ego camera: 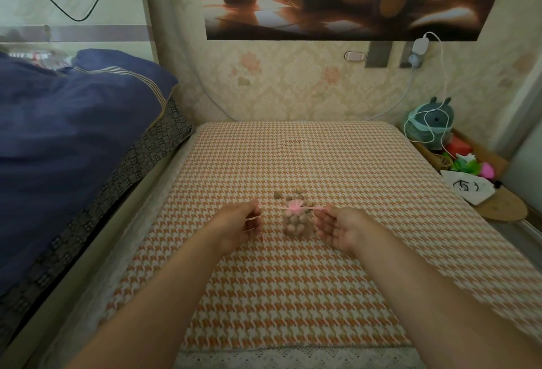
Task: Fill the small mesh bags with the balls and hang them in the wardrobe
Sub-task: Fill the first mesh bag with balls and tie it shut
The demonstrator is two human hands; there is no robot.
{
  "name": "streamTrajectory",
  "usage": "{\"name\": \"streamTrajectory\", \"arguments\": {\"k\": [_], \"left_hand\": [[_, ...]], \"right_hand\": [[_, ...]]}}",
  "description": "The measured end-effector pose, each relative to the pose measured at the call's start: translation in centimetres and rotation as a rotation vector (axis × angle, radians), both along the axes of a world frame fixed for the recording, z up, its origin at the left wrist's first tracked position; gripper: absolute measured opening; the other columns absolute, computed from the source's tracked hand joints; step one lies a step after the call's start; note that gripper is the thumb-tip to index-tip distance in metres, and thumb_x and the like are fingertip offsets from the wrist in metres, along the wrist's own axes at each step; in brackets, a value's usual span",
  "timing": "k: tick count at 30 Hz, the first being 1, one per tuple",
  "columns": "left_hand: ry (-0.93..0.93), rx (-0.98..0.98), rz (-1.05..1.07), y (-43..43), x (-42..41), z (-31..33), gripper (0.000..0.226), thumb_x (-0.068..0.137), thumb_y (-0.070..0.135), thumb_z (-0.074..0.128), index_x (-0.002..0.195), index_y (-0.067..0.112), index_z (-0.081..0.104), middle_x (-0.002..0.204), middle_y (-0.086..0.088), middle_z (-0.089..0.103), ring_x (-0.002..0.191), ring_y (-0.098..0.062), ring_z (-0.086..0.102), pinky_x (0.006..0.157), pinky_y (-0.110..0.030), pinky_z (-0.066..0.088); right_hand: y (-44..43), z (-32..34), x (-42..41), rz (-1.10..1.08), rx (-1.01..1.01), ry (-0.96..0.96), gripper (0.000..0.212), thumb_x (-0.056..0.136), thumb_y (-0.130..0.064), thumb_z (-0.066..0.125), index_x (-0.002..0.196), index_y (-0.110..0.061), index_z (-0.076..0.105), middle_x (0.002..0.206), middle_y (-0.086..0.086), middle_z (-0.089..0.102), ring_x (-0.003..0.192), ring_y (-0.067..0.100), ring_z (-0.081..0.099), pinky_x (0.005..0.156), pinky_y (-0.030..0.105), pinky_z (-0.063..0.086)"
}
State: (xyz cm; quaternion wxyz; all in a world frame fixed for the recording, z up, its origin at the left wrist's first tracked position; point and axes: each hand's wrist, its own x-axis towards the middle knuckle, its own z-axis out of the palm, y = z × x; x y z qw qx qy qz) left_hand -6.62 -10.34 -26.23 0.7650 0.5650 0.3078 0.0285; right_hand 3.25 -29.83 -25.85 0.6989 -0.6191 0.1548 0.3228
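Note:
A small pink mesh bag (295, 222) full of brown balls lies on the orange houndstooth mat (293, 280), its neck gathered tight. A thin pink drawstring (272, 207) runs out of the neck to both sides. My left hand (239, 226) pinches the left end of the string, and my right hand (340, 229) pinches the right end. The string is stretched taut between them. A few loose brown balls (289, 194) lie just behind the bag.
A dark blue duvet (67, 139) covers the bed on the left. At the right edge a wooden shelf holds a green plush toy (431, 122), a white cable, bright small items and a white pouch (466, 189). The papered wall stands behind the mat.

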Motion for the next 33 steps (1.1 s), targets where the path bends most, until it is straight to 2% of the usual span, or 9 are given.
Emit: {"name": "streamTrajectory", "arguments": {"k": [3,5,8,11,14,18,21,28,33], "left_hand": [[-0.086,-0.073,0.022,-0.4,0.0,0.4,0.028,0.1,0.022,0.053,0.076,0.009,0.058,0.081,-0.006,0.064,0.073,-0.015,0.061,0.066,-0.027,0.054],[-0.201,-0.128,0.016,-0.6,-0.1,0.9,0.032,0.102,0.022,0.048,0.073,0.01,0.053,0.094,-0.009,0.072,0.091,-0.019,0.068,0.082,-0.03,0.054],[-0.294,-0.163,-0.006,-0.8,-0.8,1.8,0.038,0.105,0.021,0.038,0.071,0.01,0.047,0.106,-0.018,0.074,0.102,-0.026,0.071,0.095,-0.036,0.051],[-0.185,0.024,-0.061,-0.9,-1.3,1.7,0.039,0.104,0.024,0.042,0.071,0.008,0.055,0.091,-0.016,0.075,0.078,-0.024,0.07,0.084,-0.037,0.054],[-0.074,0.163,-0.149,-1.2,-1.7,1.5,0.036,0.102,0.024,0.048,0.068,0.01,0.055,0.069,-0.008,0.062,0.061,-0.019,0.054,0.07,-0.033,0.05],[-0.101,0.424,-0.222,-2.0,-1.9,1.6,0.037,0.099,0.027,0.052,0.069,0.009,0.063,0.07,-0.004,0.065,0.072,-0.02,0.06,0.087,-0.034,0.046],[-0.139,0.422,-0.202,-2.2,-1.7,1.3,0.033,0.097,0.03,0.054,0.073,0.009,0.062,0.074,-0.005,0.071,0.088,-0.022,0.07,0.1,-0.036,0.04],[-0.161,0.288,-0.146,-2.8,-0.5,0.6,0.036,0.102,0.023,0.048,0.071,0.008,0.057,0.071,-0.01,0.059,0.059,-0.021,0.057,0.068,-0.032,0.049],[-0.062,0.221,-0.298,-3.1,-0.8,0.5,0.026,0.102,0.027,0.05,0.086,0.011,0.063,0.086,-0.007,0.071,0.065,-0.019,0.058,0.066,-0.031,0.048]], "right_hand": [[0.2,0.0,0.0,-0.003,0.028,-0.019,0.017,0.107,-0.016,0.049,0.113,-0.006,0.061,0.086,0.007,0.071,0.074,0.022,0.066,0.062,0.037,0.052],[0.1,0.3,-0.1,0.03,0.089,-0.044,0.018,0.107,-0.018,0.049,0.116,-0.007,0.06,0.095,0.008,0.074,0.082,0.024,0.069,0.064,0.038,0.054],[-0.3,0.9,-0.4,0.098,0.147,-0.07,0.018,0.107,-0.019,0.049,0.112,-0.008,0.061,0.108,0.01,0.075,0.092,0.026,0.071,0.07,0.039,0.056],[-1.1,1.3,-1.0,0.18,0.073,-0.137,0.019,0.105,-0.018,0.053,0.108,-0.007,0.068,0.097,0.008,0.078,0.088,0.024,0.073,0.073,0.038,0.058],[-1.7,1.7,-1.6,0.291,-0.092,-0.259,0.017,0.101,-0.016,0.06,0.109,-0.006,0.072,0.09,0.008,0.08,0.083,0.025,0.075,0.074,0.039,0.06],[-1.8,2.1,-2.3,0.37,-0.147,-0.404,0.016,0.099,-0.015,0.064,0.108,-0.006,0.073,0.092,0.01,0.079,0.077,0.023,0.076,0.07,0.037,0.061],[-1.5,2.0,-2.4,0.423,-0.171,-0.48,0.015,0.099,-0.014,0.065,0.108,-0.008,0.074,0.097,0.009,0.075,0.072,0.02,0.074,0.069,0.039,0.062],[-0.5,1.8,-1.9,0.458,-0.16,-0.491,0.013,0.098,-0.01,0.066,0.106,-0.007,0.076,0.093,0.009,0.073,0.064,0.018,0.07,0.059,0.034,0.061],[-0.3,1.7,-1.6,0.427,-0.18,-0.484,0.011,0.092,-0.008,0.073,0.103,-0.007,0.075,0.09,0.01,0.078,0.062,0.02,0.069,0.056,0.032,0.058]]}}
